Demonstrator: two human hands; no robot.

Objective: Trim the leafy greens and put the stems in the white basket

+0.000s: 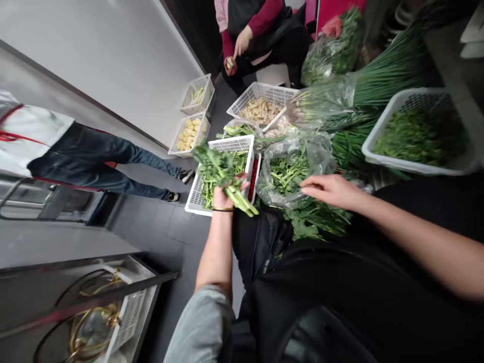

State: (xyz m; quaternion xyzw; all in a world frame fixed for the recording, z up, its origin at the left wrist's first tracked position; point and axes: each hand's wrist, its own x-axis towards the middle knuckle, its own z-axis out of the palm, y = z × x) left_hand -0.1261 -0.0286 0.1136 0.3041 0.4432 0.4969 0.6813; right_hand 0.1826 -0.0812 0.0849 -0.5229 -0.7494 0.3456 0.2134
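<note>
My left hand (224, 195) is closed around a bunch of leafy green stalks (215, 164). The leaves point away from me, and the pale cut stems stick out on the near right side. Below this bunch is a white slotted basket (192, 205) with more cut green stalks (239, 160) in it. My right hand (327, 189) is by the near right edge of a clear plastic bag (266, 176) of leafy greens (285, 174). Its fingers are stretched out and slightly bent, with nothing visible in them. Loose leaves (313, 219) lie under that hand, near my lap.
A seated co-worker (257, 30) handles a small pale piece beyond a basket of ginger-like pieces (260, 110). Long green stalks (393, 70) and a basket of herbs (416, 133) are at right. Peeled potatoes (189, 133) and a standing person (102, 151) are at left.
</note>
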